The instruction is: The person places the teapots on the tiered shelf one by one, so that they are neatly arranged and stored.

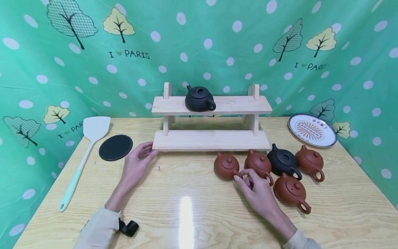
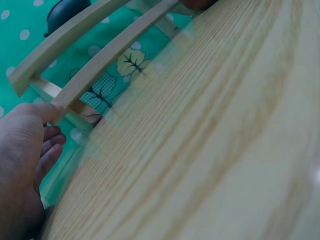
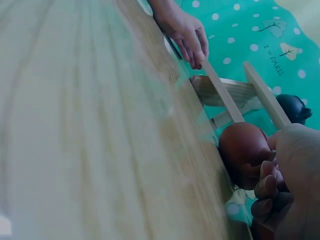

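1. The leftmost brown teapot, near side of the wooden shelf, is pinched at its handle by the right hand.
2. The shelf's left end is gripped by the left hand.
3. The teapot should be held level.

My right hand hides part of the handle of the leftmost brown teapot. My left wrist view's top edge crops the upper black teapot.

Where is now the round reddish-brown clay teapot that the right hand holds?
In the head view, the held teapot is right of centre, in front of the pale two-tier wooden shelf and left of another reddish-brown teapot.
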Motion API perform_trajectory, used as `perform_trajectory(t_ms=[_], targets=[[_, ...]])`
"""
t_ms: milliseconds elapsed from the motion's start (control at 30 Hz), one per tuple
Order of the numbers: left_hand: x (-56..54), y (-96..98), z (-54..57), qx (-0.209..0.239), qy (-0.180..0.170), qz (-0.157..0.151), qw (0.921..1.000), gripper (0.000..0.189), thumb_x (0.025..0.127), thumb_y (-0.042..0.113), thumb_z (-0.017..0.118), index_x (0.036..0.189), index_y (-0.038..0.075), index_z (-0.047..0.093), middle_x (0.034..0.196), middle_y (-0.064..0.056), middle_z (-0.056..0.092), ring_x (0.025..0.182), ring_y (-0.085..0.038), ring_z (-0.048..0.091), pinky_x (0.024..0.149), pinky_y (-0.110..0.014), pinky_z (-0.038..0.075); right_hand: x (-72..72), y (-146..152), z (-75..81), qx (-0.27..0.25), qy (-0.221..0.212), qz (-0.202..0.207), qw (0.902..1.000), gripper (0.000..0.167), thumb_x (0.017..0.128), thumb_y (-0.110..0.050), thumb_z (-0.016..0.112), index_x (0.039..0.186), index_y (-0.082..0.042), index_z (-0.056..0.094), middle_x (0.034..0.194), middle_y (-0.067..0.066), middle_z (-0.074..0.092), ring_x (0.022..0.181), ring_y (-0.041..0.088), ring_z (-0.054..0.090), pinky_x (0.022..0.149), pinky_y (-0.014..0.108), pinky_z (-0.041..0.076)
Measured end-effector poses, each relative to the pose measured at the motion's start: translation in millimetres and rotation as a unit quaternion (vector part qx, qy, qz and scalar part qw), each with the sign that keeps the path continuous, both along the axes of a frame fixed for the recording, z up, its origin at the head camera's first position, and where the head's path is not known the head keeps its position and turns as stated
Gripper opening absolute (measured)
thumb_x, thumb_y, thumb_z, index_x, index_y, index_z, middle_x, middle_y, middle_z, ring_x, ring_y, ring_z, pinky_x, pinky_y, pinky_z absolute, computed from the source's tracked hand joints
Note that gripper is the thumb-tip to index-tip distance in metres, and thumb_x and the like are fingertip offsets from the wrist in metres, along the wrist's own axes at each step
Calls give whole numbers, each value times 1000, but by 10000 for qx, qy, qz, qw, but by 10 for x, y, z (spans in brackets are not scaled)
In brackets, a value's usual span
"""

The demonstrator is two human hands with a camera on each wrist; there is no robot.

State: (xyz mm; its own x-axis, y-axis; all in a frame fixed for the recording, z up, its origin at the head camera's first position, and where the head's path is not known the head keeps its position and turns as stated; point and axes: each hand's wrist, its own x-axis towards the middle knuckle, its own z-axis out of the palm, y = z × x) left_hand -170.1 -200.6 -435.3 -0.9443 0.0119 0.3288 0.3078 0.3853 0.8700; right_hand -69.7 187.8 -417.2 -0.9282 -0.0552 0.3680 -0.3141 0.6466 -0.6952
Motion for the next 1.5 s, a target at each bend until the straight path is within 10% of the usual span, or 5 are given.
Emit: perform_trajectory(t_ms=[1500], targets=[[2, -9, 1, 26, 62, -48, 10000, 41, 99, 19, 74, 133, -2, 64, 125, -19, 70, 116, -29, 68, 96, -16, 53, -72, 32, -156, 508, 1672, 230, 9844, 26, 85, 13, 76, 100, -4, 64, 73, -12, 50, 60, 0, 45, 53, 15, 33]])
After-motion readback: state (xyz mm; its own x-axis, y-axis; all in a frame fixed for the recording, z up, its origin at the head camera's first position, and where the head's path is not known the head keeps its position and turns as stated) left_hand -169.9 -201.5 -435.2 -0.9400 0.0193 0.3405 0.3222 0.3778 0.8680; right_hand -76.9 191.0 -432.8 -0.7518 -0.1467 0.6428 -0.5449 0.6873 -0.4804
